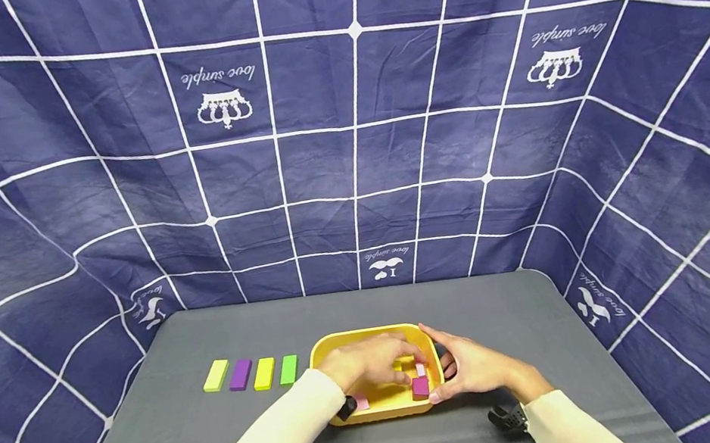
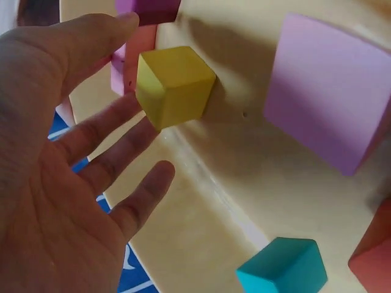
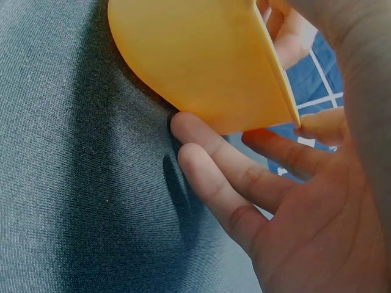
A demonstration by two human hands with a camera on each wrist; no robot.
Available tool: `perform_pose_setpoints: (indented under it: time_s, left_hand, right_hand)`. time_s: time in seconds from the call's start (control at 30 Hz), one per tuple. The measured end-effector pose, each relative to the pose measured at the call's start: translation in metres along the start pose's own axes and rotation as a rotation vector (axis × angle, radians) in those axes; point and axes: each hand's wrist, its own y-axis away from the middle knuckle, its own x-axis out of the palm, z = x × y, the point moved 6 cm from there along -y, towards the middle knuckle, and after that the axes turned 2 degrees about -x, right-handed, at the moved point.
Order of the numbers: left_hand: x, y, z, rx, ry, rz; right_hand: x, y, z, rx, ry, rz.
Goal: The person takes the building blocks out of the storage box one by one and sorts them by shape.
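Observation:
A yellow plastic bin (image 1: 384, 414) stands on the grey table with several coloured blocks inside. My left hand (image 1: 372, 360) reaches down into it, fingers spread and mostly straight. In the left wrist view the thumb tip overlaps a magenta block (image 2: 149, 11), while fingertips lie right beside a yellow cube (image 2: 174, 85). Behind that cube, a pink block (image 2: 140, 58) is partly hidden. At the bin's right end, my right hand (image 1: 480, 367) holds it, thumb at the near corner and index finger at the far rim. Its other fingers lie along the outer wall.
Left of the bin stand a pale yellow-green block (image 1: 216, 375), a purple block (image 1: 240, 375), a yellow block (image 1: 264, 373) and a green block (image 1: 288, 370) in a row. Inside the bin lie a lilac block (image 2: 324, 91), a teal block (image 2: 284, 268) and a red block (image 2: 376, 250). A blue curtain (image 1: 319, 165) surrounds the table.

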Motion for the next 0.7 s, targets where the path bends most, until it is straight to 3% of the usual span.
perform_pose_setpoints:
  time_s: [0.37,0.7]
  left_hand:
    - [0.002,-0.003,0.014,-0.038,0.036,-0.04]
    - [0.003,-0.021,0.004,0.05,-0.022,-0.038]
  right_hand:
    - [-0.002,-0.001,-0.003,0.017,0.002,-0.012]
    - [-0.001,0.0,0.0,0.005,-0.019,-0.007]
